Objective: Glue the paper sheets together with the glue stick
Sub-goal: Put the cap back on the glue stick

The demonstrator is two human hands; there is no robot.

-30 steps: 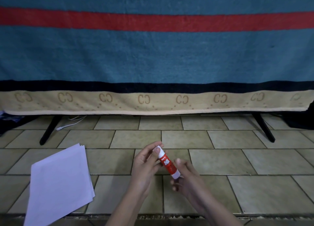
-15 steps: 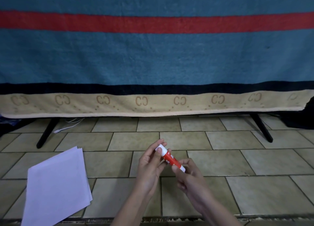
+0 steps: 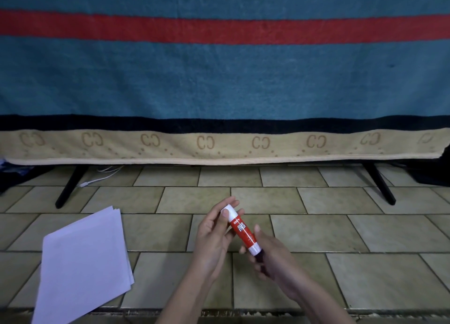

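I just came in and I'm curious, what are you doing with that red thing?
A person holds a red and white glue stick in both hands above the tiled floor. The left hand pinches the white cap end, and the right hand grips the bottom end. The cap looks on, so no glue is out yet. A stack of white paper sheets lies untouched on the floor to the left, waiting to be glued.
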